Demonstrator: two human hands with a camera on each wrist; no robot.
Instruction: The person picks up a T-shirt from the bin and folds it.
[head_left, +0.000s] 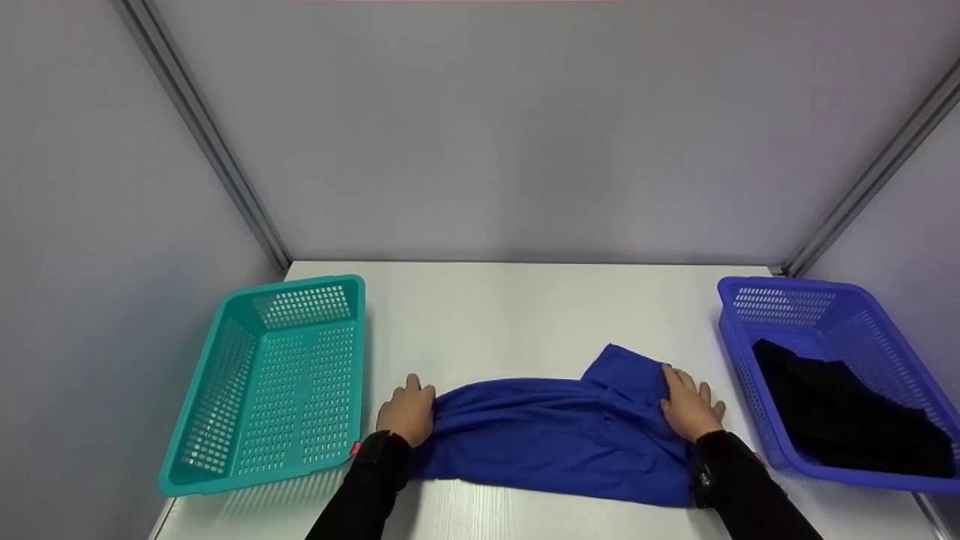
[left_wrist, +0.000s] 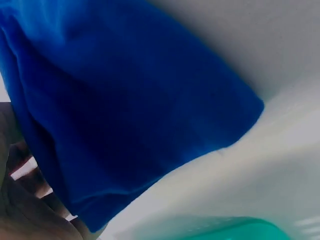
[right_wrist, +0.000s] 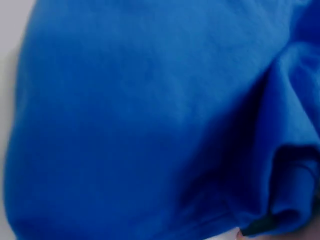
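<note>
A blue T-shirt (head_left: 540, 439) lies folded lengthwise across the table, wrinkled, with a sleeve-like flap jutting from its upper right. My left hand (head_left: 407, 411) grips its left end; in the left wrist view the fingers (left_wrist: 35, 200) bend round the edge of the cloth. At the opposite end, my right hand (head_left: 690, 405) pinches the edge beside the flap, with some fingers spread. The right wrist view is filled by the blue cloth (right_wrist: 115, 125), bunched at the lower right, where only a bit of fingertip shows.
On the left stands a teal basket (head_left: 352, 375) with nothing in it. A purple-blue basket (head_left: 739, 360) on the right contains a black cloth (head_left: 840, 412). Grey panels (head_left: 525, 135) enclose the white table (head_left: 480, 315) at the back and sides.
</note>
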